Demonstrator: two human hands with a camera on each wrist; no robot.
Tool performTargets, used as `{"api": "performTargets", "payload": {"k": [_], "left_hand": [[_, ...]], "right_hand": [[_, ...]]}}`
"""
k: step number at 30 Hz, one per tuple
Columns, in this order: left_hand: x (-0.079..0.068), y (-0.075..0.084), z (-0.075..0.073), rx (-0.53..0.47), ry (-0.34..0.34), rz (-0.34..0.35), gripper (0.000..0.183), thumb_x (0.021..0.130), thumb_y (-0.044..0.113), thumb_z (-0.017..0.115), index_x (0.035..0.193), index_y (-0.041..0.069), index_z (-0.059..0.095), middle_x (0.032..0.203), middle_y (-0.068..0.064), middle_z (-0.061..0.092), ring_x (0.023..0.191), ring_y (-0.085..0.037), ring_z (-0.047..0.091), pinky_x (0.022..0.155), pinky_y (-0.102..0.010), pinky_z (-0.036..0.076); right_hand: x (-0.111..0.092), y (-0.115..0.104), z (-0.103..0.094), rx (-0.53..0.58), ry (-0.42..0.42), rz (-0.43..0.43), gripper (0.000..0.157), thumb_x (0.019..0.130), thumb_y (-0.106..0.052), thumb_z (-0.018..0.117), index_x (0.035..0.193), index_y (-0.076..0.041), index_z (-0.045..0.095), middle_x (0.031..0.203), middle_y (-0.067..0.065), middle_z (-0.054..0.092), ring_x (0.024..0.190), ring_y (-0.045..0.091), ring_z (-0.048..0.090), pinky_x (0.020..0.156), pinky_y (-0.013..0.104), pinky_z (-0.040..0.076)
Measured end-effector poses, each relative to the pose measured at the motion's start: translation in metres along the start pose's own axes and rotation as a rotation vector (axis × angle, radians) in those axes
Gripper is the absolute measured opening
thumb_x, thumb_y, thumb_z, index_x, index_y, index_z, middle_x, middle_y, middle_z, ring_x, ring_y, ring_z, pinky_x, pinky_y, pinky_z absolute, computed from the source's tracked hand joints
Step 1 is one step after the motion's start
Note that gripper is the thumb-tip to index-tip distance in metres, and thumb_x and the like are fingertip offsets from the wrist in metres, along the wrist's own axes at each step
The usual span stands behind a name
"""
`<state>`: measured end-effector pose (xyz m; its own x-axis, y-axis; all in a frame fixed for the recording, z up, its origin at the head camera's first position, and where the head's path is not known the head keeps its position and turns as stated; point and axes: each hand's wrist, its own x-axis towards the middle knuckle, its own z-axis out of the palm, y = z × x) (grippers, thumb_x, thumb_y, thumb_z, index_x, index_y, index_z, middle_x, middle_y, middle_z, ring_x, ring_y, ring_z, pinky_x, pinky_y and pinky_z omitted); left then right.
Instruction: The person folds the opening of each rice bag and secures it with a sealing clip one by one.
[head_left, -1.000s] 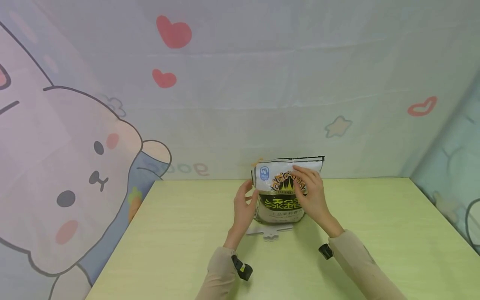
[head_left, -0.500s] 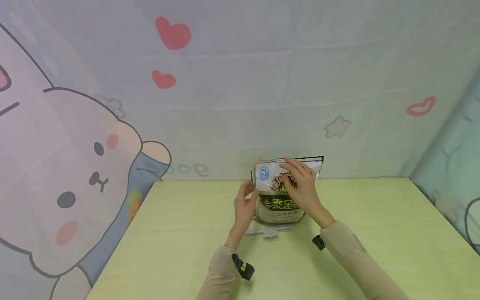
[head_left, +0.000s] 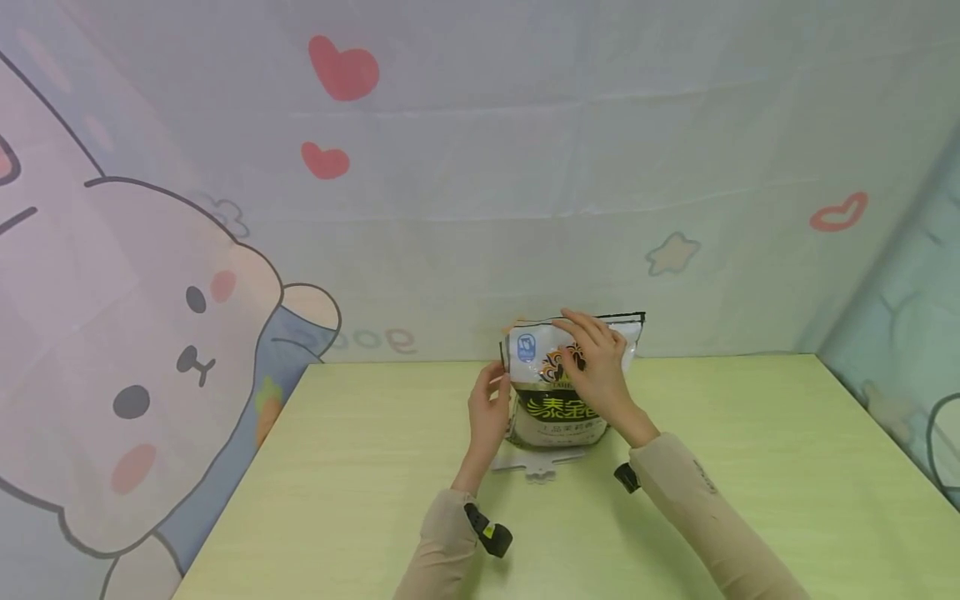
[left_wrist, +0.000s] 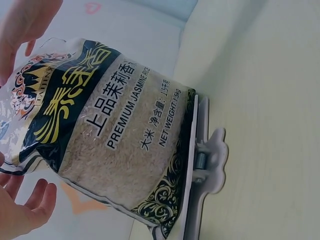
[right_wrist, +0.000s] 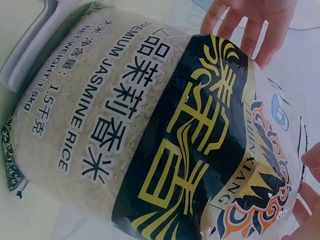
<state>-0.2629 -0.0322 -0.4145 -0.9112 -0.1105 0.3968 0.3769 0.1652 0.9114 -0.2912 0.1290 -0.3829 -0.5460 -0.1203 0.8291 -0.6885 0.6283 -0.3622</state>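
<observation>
A bag of jasmine rice [head_left: 558,429] stands upright on the table, with a clear lower part, a dark label band and a white top. My left hand [head_left: 487,417] holds its left edge near the upper corner, thumb at the front and fingers [right_wrist: 245,37] behind the edge. My right hand [head_left: 606,379] reaches over the front of the bag and pinches the top edge, covering part of the printed emblem. A white bag clip [left_wrist: 215,160] with a metal spring lies flat on the table against the bag's base.
The pale yellow-green table [head_left: 360,467] runs up to a cloth backdrop [head_left: 480,183] printed with a rabbit, hearts and a star, close behind the bag. Black wrist cameras [head_left: 491,533] are strapped at both sleeves.
My right hand has moved left across the bag and up to its top edge. My left hand stays at the left edge; bag and clip have hardly moved.
</observation>
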Motion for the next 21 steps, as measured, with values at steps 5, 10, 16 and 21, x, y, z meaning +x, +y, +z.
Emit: {"api": "performTargets", "payload": {"k": [5, 10, 16, 21], "left_hand": [[0.002, -0.003, 0.003, -0.042, 0.013, -0.015, 0.025, 0.09, 0.004, 0.048, 0.113, -0.004, 0.05, 0.111, -0.023, 0.057, 0.097, -0.036, 0.056, 0.08, -0.039, 0.051], [0.003, -0.004, 0.005, -0.088, 0.01, -0.063, 0.026, 0.09, 0.005, 0.048, 0.115, -0.003, 0.05, 0.115, -0.022, 0.056, 0.099, -0.035, 0.054, 0.084, -0.04, 0.049], [0.003, -0.006, 0.006, -0.107, 0.016, -0.059, 0.026, 0.089, 0.005, 0.05, 0.114, -0.003, 0.051, 0.114, -0.023, 0.057, 0.098, -0.037, 0.055, 0.083, -0.041, 0.05], [0.004, -0.005, 0.007, -0.097, 0.043, -0.034, 0.023, 0.088, 0.001, 0.051, 0.11, -0.006, 0.052, 0.111, -0.025, 0.058, 0.095, -0.038, 0.056, 0.08, -0.041, 0.05]], "right_hand": [[0.005, 0.0, 0.003, -0.028, -0.013, 0.0, 0.035, 0.08, -0.001, 0.06, 0.114, -0.007, 0.058, 0.122, 0.013, 0.054, 0.113, 0.031, 0.042, 0.087, 0.056, 0.02], [0.012, -0.003, 0.006, -0.07, -0.04, 0.001, 0.033, 0.083, -0.002, 0.057, 0.115, -0.009, 0.058, 0.118, 0.01, 0.057, 0.109, 0.029, 0.044, 0.086, 0.055, 0.021], [0.017, -0.005, 0.009, -0.103, -0.058, 0.023, 0.029, 0.083, -0.003, 0.057, 0.111, -0.01, 0.06, 0.107, 0.012, 0.058, 0.101, 0.03, 0.045, 0.087, 0.056, 0.02], [0.019, -0.006, 0.012, -0.117, -0.053, 0.018, 0.025, 0.083, -0.003, 0.058, 0.106, -0.012, 0.063, 0.1, 0.011, 0.056, 0.096, 0.029, 0.043, 0.086, 0.056, 0.019]]}}
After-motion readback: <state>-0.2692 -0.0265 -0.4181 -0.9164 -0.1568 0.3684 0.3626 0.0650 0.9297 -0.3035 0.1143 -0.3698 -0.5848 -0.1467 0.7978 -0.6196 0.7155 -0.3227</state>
